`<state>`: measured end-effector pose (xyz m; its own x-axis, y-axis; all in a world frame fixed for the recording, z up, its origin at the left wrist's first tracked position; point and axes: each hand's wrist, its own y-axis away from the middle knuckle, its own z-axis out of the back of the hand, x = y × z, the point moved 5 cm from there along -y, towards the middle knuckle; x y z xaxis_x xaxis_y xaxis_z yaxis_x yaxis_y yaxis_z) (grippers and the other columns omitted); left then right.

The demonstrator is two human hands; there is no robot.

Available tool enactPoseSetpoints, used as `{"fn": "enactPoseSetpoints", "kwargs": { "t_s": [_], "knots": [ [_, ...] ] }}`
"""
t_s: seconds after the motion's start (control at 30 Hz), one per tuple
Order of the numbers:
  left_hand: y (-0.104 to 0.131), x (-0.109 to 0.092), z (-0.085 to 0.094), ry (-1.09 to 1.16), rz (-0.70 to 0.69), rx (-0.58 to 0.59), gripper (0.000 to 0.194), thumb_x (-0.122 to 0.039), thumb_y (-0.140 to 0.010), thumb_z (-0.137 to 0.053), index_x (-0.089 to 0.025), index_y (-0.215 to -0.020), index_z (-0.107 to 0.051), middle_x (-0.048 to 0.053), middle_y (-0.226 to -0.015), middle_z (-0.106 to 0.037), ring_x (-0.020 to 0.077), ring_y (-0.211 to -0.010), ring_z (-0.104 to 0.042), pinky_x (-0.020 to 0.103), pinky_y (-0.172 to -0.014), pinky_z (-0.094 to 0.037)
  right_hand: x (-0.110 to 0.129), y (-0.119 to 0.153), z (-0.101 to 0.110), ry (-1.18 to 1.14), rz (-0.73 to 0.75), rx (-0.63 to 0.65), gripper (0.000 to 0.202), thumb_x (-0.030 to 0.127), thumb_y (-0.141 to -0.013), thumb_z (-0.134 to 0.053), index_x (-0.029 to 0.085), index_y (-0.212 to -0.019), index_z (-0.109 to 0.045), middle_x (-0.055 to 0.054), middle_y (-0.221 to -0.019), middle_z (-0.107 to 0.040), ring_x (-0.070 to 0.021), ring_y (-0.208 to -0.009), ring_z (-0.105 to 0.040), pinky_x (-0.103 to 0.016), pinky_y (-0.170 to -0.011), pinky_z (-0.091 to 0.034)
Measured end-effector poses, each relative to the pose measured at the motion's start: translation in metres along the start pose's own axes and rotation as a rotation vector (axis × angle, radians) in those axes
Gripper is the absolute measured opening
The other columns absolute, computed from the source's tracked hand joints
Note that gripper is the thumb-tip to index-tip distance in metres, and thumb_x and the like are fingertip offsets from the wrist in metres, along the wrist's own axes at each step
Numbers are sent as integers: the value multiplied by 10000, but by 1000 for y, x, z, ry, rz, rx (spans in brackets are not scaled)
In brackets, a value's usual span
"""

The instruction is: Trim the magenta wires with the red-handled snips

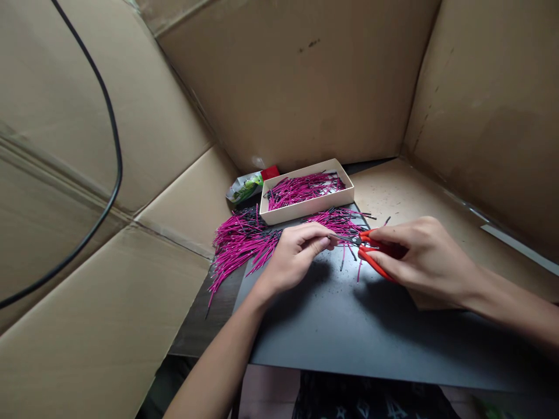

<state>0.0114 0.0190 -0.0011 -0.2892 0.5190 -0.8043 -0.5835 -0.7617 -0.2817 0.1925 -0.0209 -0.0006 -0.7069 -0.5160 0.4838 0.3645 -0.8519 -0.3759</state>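
My left hand (294, 253) is closed in a pinch, thumb against fingers, on a thin wire whose dark end (329, 236) just shows. My right hand (423, 256) grips red-handled scissors (375, 262), their narrow dark blades pointing left and reaching the left fingertips. Whether the blades touch the wire cannot be told. Just behind the hands, a pile of magenta wires with black ends (336, 219) lies on the dark board. A larger pile of such wires (240, 241) spreads to the left of my left hand.
A cream cardboard box (305, 209) holding many magenta wires stands behind the piles. Beside it lies a green and red packet (248, 185). Cardboard walls (297, 87) surround the dark board (305, 331). A black cable (111, 128) hangs at left. Small dark scraps are scattered about.
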Motion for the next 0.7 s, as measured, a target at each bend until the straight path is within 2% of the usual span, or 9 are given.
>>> {"fn": "enactPoseSetpoints", "kwargs": {
  "t_s": [0.17, 0.4, 0.57, 0.7],
  "knots": [
    [0, -1, 1, 1, -2, -7, 189, -215, -916, -533, -122, -891, -695, 95, -884, -691, 170, -821, -638, 291, -756, -513, 0, -1, 0, 16, -53, -2, 169, 285, -801, -578, 187, -720, -689, 14, -501, -543, -102, -463, -421, -281, -489, -282],
    [0, 1, 0, -17, 5, 2, 183, -214, -914, -532, -124, -901, -691, 93, -889, -684, 170, -821, -633, 289, -743, -515, -3, -1, -4, -22, -12, 31, 221, 299, -834, -549, 172, -906, -715, -28, -626, -643, -118, -519, -507, -276, -520, -323],
    [0, 1, 1, -3, 20, -7, 185, -222, -914, -535, -119, -900, -687, 95, -891, -680, 170, -821, -627, 289, -747, -510, -3, 0, -3, -6, -42, 25, 195, 305, -825, -555, 186, -791, -705, -6, -557, -592, -113, -493, -467, -277, -509, -307],
    [0, 0, 1, -3, 23, -8, 175, -210, -910, -539, -120, -894, -687, 90, -886, -677, 166, -816, -622, 287, -746, -502, -2, -1, -4, 14, -64, 19, 176, 306, -805, -572, 195, -781, -706, 12, -513, -545, -109, -469, -426, -278, -494, -289]
  ]
}}
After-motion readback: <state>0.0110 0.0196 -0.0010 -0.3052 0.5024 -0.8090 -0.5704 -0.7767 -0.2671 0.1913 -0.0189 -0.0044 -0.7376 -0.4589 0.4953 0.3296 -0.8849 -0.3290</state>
